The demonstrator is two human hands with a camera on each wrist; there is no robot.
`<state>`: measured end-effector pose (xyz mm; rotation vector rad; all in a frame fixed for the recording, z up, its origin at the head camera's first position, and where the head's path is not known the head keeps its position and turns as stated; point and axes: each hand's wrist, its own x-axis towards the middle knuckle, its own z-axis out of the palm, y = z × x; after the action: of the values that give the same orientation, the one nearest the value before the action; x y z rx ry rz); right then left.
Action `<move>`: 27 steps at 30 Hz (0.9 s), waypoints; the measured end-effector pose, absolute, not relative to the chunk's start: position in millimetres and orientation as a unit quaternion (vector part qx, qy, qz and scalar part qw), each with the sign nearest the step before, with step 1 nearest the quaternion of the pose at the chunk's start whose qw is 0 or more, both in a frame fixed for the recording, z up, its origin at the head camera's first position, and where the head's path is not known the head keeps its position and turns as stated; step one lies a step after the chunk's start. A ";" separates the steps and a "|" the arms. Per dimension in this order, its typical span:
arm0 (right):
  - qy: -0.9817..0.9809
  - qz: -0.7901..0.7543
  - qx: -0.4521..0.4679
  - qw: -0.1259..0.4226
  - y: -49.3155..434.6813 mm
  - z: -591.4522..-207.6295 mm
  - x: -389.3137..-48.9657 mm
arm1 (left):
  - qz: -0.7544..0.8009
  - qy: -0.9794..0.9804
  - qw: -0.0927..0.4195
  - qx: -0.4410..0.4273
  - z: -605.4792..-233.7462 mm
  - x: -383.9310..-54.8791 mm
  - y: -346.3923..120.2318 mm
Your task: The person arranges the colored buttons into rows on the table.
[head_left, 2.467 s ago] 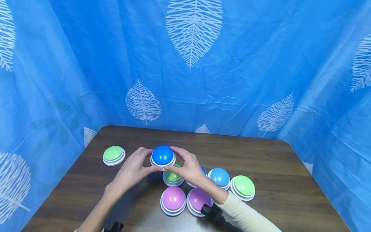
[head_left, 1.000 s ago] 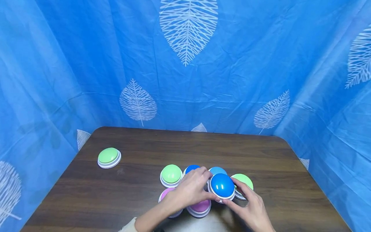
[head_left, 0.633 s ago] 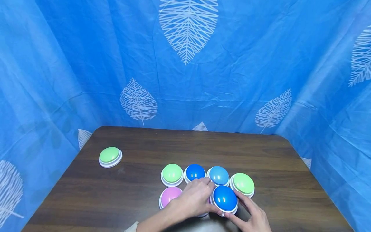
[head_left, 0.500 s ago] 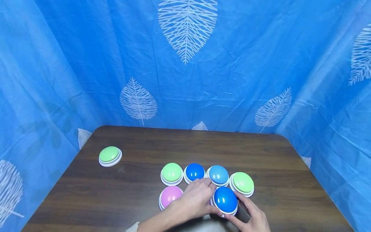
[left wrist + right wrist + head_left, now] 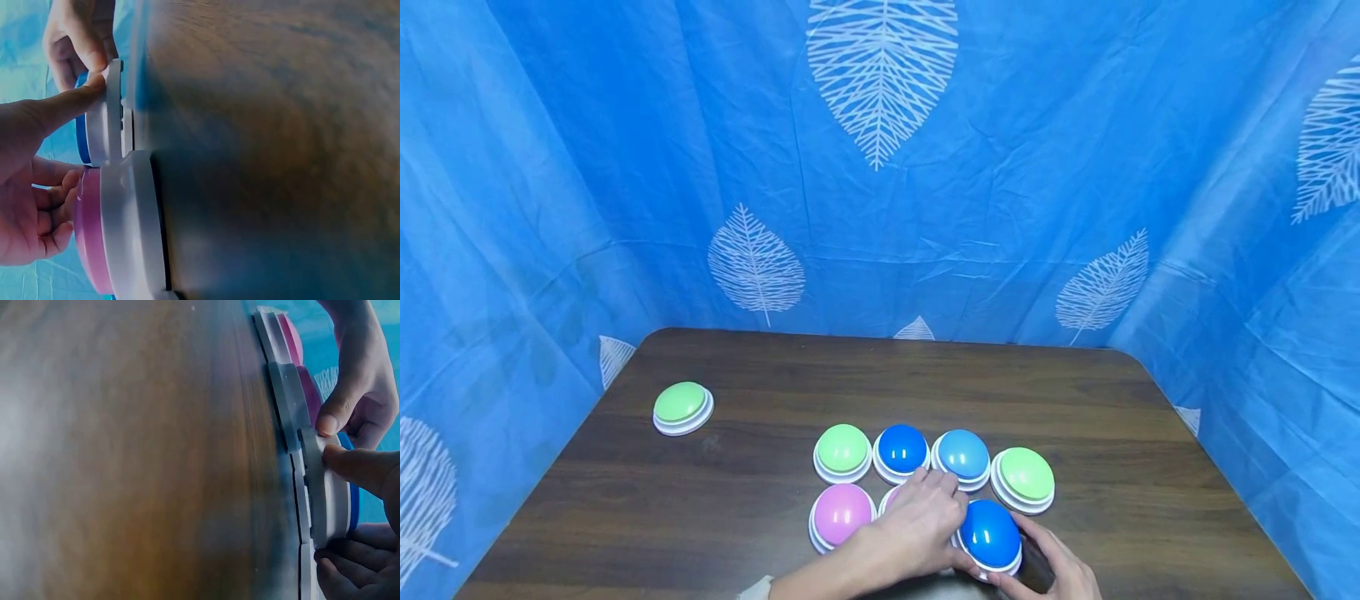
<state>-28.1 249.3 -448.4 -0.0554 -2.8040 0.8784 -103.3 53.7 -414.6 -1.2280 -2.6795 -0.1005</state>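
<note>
Both hands hold a dark blue domed push button with a white base, at the front of the table. My left hand grips its left rim, thumb on the near edge. My right hand grips the right rim between thumb and fingers. In the right wrist view the white base stands slightly off the tabletop. Under my left hand, a pink button is mostly hidden in the head view. Behind the held button sit a light blue button and a green button.
Another dark blue button, a green one and a pink one stand close together to the left. A lone green button lies far left on the brown wooden table. Blue leaf-print cloth surrounds the table.
Both hands have carried the dark blue button rightward from the middle, then toward the front edge and lower. The other buttons keep their places on the table.
</note>
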 end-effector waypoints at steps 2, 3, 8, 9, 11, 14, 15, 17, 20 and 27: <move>-0.950 0.301 -0.020 0.086 249.7 -448.7 -28.5 | -0.027 -0.904 0.097 -0.416 -416.7 -103.4 54.8; -0.950 0.303 -0.020 0.078 250.0 -448.8 -28.8 | -0.023 -0.904 0.096 -0.416 -417.7 -103.2 55.3; -0.943 0.329 -0.019 0.043 251.3 -449.3 -31.4 | -0.010 -0.908 0.085 -0.411 -421.2 -102.3 58.3; -0.940 0.338 -0.024 0.034 251.6 -449.2 -32.3 | -0.010 -0.908 0.082 -0.410 -421.3 -102.3 58.9; -0.937 0.348 -0.029 0.020 252.1 -449.0 -34.2 | -0.012 -0.910 0.077 -0.406 -421.4 -102.6 60.0; -0.932 0.362 -0.033 0.002 252.7 -448.5 -37.3 | -0.012 -0.915 0.071 -0.397 -420.7 -102.8 61.2; -0.931 0.365 -0.029 -0.001 252.8 -448.4 -38.1 | -0.010 -0.917 0.070 -0.393 -420.6 -102.7 61.6; -0.920 0.390 -0.032 -0.012 252.8 -448.2 -39.5 | -0.003 -0.919 0.071 -0.388 -420.3 -102.4 62.1; -0.900 0.433 -0.035 -0.020 252.8 -447.7 -41.0 | 0.009 -0.921 0.074 -0.383 -420.3 -101.8 62.9; -0.900 0.432 -0.028 -0.048 256.8 -445.4 -45.5 | 0.026 -0.926 0.070 -0.371 -421.1 -101.8 64.1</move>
<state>-45.5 256.8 -445.4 -0.0915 -2.9176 1.3990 -101.8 64.1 -421.1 -1.1159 -2.7850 0.0782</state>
